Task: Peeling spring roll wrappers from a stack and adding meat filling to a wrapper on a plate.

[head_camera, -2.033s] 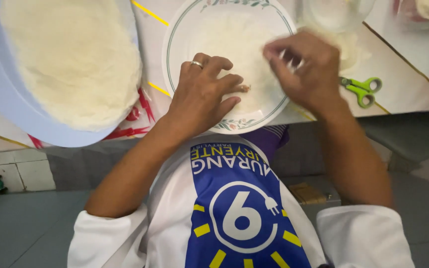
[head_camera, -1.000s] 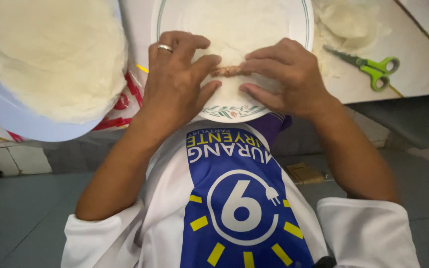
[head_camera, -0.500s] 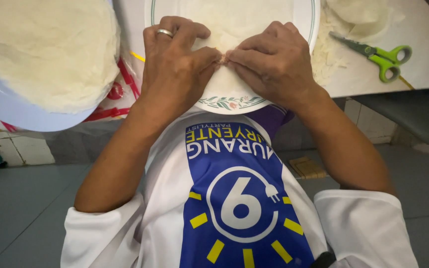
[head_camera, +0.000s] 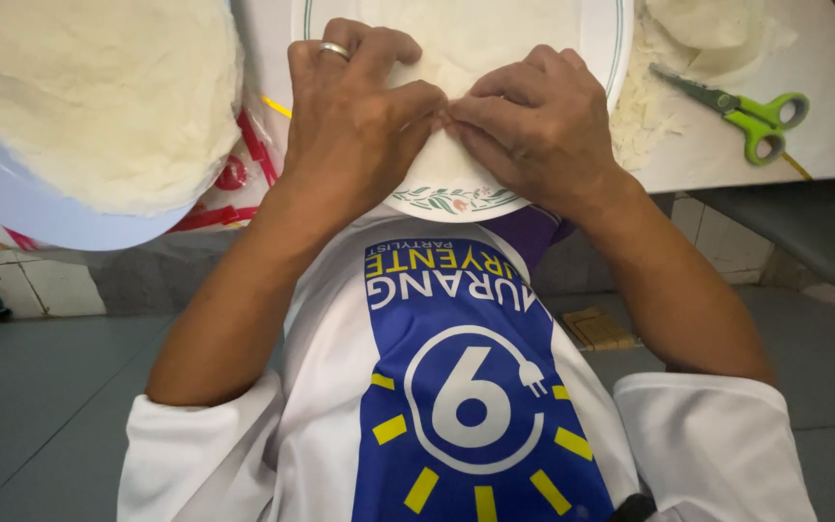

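The thin white wrapper lies flat on the white plate with the green rim and leaf pattern, straight ahead of you at the near edge of the worktop. Its near flap is folded into a low ridge that runs left to right across the plate, and your fingertips meet on that ridge at the plate's middle.

Your left hand, ring on one finger, has its fingers curled down and its thumb pressed onto the fold from the left. Your right hand mirrors it from the right, fingers bent and pinching the same edge. Neither hand is spread wide; both are closed down on the wrapper, and what lies under the fold is hidden. Both hands sit equally close to it, so the ridge's long axis lies square across your reach, with the free part of the wrapper farther from you.

To your left, a stack of wrappers rests on a pale blue tray. To your right lie green-handled scissors beside white trimmings.
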